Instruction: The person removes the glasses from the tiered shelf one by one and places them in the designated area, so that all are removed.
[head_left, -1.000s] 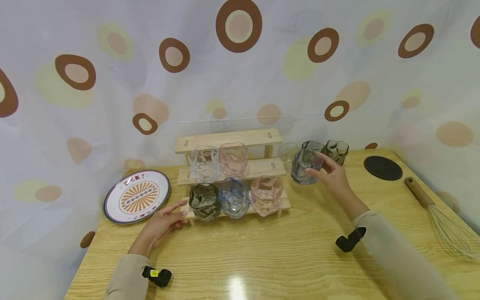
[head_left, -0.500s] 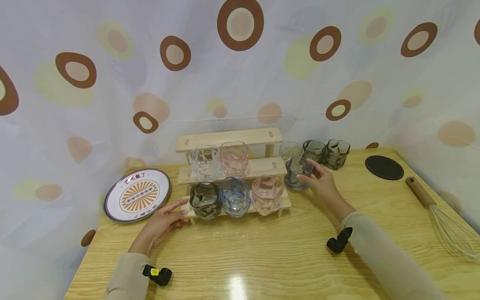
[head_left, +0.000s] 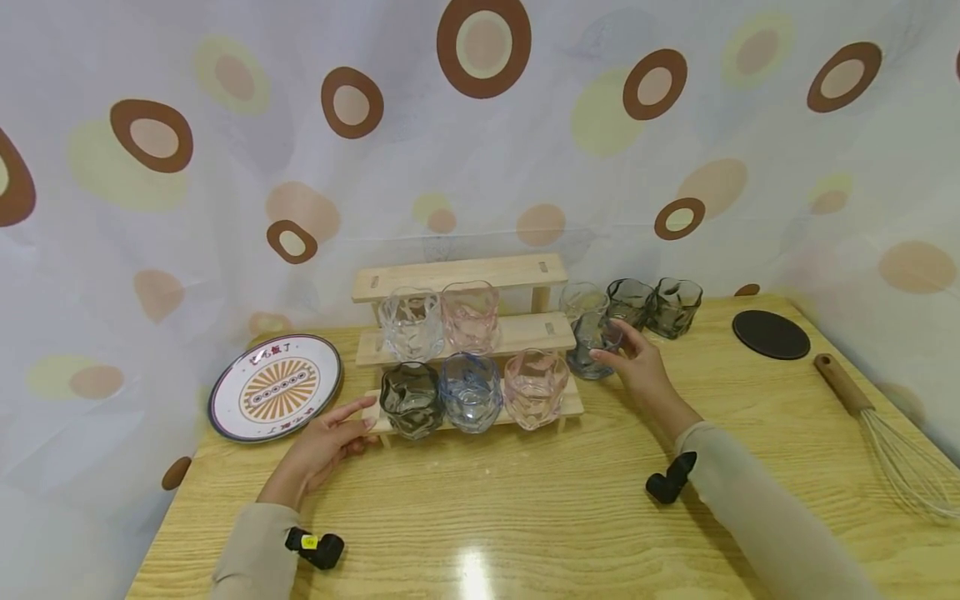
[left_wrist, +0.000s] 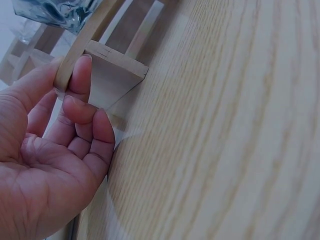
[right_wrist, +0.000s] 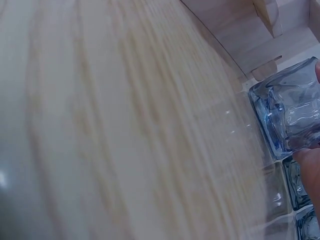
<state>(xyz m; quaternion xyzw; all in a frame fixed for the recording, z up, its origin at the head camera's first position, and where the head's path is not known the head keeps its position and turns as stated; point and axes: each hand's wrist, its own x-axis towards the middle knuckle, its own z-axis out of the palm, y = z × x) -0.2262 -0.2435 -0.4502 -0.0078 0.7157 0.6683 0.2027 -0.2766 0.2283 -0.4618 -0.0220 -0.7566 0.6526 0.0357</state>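
My left hand (head_left: pixel 321 454) pinches the left end of the lowest board of a three-tier wooden rack (head_left: pixel 459 277), thumb on one side and fingers on the other in the left wrist view. With thumb and fingers, my right hand (head_left: pixel 643 368) grips a blue-grey drinking glass (head_left: pixel 587 357) upright beside the rack's right end. The same glass (right_wrist: pixel 290 110) shows close up at the right wrist view's edge. A dark grey glass (head_left: pixel 410 404), a blue-tinted glass (head_left: pixel 471 398) and a pink glass (head_left: pixel 536 392) stand on the lowest tier. The middle tier bears a clear glass (head_left: pixel 411 325) and another pink glass (head_left: pixel 471 321).
Behind the held glass stand another clear glass (head_left: pixel 583 297) and two dark grey glasses (head_left: pixel 675 310) along the wall cloth. A patterned plate (head_left: pixel 276 388) lies left of the rack. On the right are a black round mat (head_left: pixel 770 334) and a whisk (head_left: pixel 892 450).
My right hand has carried the blue-grey glass left and slightly nearer to me, up to the rack's right end. My left hand has kept its hold on the rack.
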